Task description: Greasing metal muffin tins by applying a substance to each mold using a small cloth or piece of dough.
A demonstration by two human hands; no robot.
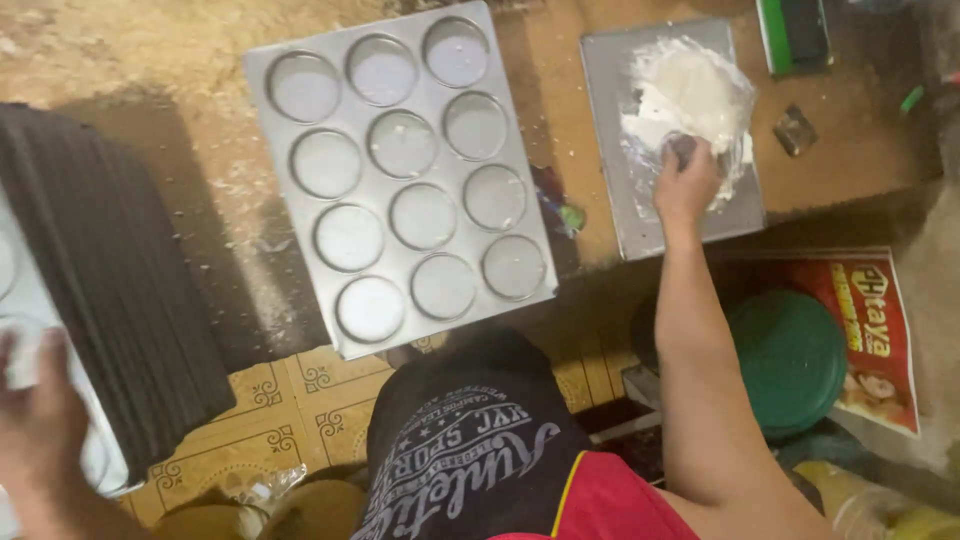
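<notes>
Tabletop fat lump (pixel 690 95) (under right hand (pixel 685 185))

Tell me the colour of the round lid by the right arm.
Green lid, head view.

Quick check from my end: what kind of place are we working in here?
Probably a small, home-style bakery. A metal baking tray with twelve round cups lies on a floury worktop, the right hand reaches into a white lump of shortening or dough, and a stack of dark trays stands beside the left hand.

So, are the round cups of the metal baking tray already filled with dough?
No, the round cups of the metal baking tray look empty, while the white dough lies on a separate flat sheet under the right hand.
</notes>
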